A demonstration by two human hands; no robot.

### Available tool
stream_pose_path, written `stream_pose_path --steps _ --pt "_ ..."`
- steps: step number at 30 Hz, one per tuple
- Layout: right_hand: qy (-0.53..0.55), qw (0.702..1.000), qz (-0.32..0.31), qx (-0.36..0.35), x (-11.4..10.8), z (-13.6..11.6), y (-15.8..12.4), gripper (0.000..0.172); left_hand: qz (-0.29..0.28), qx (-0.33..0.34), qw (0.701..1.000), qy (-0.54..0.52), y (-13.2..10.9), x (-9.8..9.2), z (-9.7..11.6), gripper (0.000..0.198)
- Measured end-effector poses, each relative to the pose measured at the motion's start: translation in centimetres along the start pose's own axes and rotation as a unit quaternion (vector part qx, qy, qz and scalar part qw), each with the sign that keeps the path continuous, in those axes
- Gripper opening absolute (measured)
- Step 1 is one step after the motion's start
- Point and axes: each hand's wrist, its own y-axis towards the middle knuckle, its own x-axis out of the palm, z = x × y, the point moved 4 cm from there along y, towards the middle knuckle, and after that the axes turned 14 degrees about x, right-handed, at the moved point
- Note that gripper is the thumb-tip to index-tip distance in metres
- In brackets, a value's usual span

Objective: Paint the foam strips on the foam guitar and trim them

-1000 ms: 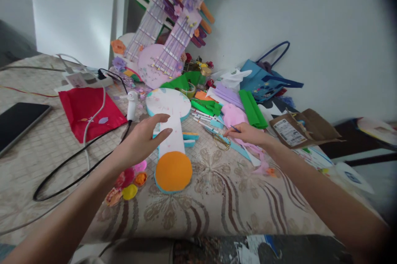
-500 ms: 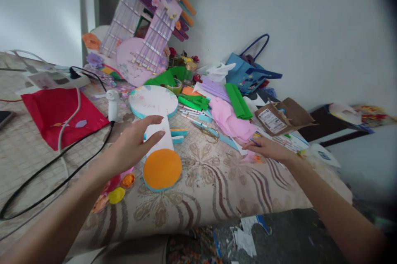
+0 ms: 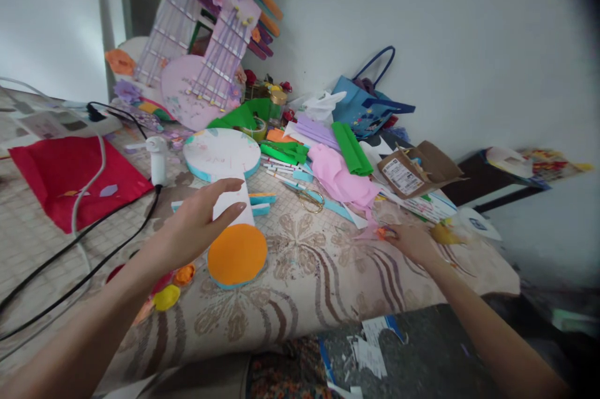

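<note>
My left hand (image 3: 209,217) is open, thumb and fingers apart. It hovers over the white neck (image 3: 232,206) of a paper-covered craft shaped like a small guitar. The craft has a large white round end (image 3: 222,150) with a blue edge and an orange round end (image 3: 237,253). Blue-edged strips (image 3: 260,204) stick out from under its neck. At the right of the table, my right hand (image 3: 412,242) reaches down with its fingertips closed at a small orange paper piece (image 3: 380,233). Pink paper scraps (image 3: 367,231) lie beside those fingertips.
A white glue gun (image 3: 158,164) with a black cable stands left of the craft, near red paper (image 3: 79,177). Scissors (image 3: 310,200), pink crepe paper (image 3: 340,177), a green roll (image 3: 351,149), a cardboard box (image 3: 417,167) and a blue bag (image 3: 365,105) lie beyond.
My right hand has moved down and slightly right, its fingertips now at the orange paper piece. The left hand keeps its open pose above the craft. The view has shifted a little.
</note>
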Motion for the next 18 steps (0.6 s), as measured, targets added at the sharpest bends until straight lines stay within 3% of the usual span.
stream_pose_path --steps 7,10,12,14,18 --pt "-0.02 1.0 0.016 0.011 1.1 -0.9 -0.7 0.03 -0.004 0.005 1.0 -0.012 -0.2 0.6 -0.2 0.048" --pt "-0.013 0.999 0.028 0.025 -0.1 -0.2 -0.7 0.031 0.003 -0.01 0.999 -0.039 -0.3 0.9 0.0 0.047" --pt "0.004 0.999 0.036 0.036 -1.9 0.1 -0.6 0.032 0.014 -0.029 0.992 -0.124 -0.2 1.2 0.1 0.045" --pt "0.092 0.995 0.022 0.034 -4.1 -0.7 -0.8 0.032 0.016 -0.049 0.959 -0.279 0.0 1.7 0.2 0.041" --pt "0.337 0.936 -0.073 -0.067 -8.5 -6.9 -2.5 0.033 -0.014 -0.097 0.832 -0.546 0.7 3.3 1.0 0.037"
